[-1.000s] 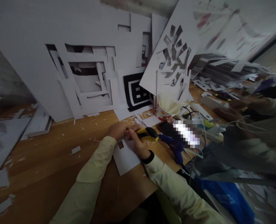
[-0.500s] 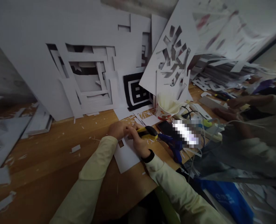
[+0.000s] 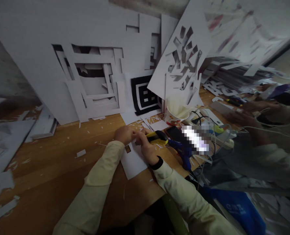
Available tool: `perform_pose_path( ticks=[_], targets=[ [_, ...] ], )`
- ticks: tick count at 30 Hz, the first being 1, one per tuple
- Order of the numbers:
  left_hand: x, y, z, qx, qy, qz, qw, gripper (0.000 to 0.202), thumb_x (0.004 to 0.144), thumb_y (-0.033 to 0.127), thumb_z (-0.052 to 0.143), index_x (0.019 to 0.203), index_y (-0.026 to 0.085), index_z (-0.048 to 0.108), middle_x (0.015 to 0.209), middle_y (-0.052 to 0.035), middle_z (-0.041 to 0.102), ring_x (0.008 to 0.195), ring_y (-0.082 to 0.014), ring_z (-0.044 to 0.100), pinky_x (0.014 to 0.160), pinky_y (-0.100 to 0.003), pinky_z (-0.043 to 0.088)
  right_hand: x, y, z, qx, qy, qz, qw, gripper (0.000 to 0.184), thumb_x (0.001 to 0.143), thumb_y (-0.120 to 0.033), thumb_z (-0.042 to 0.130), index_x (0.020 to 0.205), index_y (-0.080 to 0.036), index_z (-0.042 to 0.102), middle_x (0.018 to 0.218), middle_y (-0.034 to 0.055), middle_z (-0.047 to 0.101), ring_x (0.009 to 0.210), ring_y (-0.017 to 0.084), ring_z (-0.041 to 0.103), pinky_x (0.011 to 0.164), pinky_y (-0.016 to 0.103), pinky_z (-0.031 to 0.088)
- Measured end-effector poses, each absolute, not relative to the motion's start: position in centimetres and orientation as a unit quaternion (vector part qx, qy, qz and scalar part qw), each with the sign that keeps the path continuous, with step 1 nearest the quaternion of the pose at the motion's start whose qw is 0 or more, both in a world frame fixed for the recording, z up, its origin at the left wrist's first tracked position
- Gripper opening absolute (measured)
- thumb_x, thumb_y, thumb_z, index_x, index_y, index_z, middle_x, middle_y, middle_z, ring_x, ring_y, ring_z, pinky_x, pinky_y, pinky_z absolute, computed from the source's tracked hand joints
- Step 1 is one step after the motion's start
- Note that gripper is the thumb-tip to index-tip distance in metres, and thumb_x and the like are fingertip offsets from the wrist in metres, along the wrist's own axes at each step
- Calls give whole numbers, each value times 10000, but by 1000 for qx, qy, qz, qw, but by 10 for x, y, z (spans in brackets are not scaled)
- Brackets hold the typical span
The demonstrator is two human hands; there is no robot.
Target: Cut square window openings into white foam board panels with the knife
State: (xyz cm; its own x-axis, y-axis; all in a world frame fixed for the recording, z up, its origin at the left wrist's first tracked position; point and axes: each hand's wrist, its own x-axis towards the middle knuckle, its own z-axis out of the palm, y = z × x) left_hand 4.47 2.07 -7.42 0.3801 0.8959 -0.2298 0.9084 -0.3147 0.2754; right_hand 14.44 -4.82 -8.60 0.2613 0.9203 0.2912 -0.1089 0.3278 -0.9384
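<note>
Fingers of my right hand close tight round a yellow-and-black utility knife. Its tip is hidden where it meets the white card, which lies flat on the wooden counter just before me. My left hand bears down on the card's far end with fingers curled; whether they pinch it or only press it, I cannot tell. The two hands touch, right by a small square window cut in the card. As I judge it, the danger lies in that closeness: a blade slipping off its line would run at the left fingers, and a card shifting under too light a press would drag the edge astray. Both forearms, in pale yellow sleeves, angle inward, the right wrist cocked low over the card. A blue tool lies just beside the knife, and a co-worker's blurred hand is well apart at right.
</note>
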Motion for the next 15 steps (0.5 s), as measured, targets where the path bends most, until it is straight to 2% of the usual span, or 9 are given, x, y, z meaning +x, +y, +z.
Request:
perform_pose_path(
  ticks=[7,15],
  targets=[
    [43,22,-76,813,552,-8,188,421,906,506,469,841,254,800,943,-86,781,944,-256,713,712,-291,474,144,-48,-86,-434,-467,386,667,625,793,-715,657,529,-240,349,473,-72,357,478,105,321,500,284,280],
    [43,23,-77,812,549,2,196,457,905,535,456,853,249,808,921,-84,776,892,-254,711,668,-298,456,146,-50,-87,-433,-466,392,665,558,832,-609,665,539,-238,368,501,-67,374,494,102,329,525,290,300]
  ],
)
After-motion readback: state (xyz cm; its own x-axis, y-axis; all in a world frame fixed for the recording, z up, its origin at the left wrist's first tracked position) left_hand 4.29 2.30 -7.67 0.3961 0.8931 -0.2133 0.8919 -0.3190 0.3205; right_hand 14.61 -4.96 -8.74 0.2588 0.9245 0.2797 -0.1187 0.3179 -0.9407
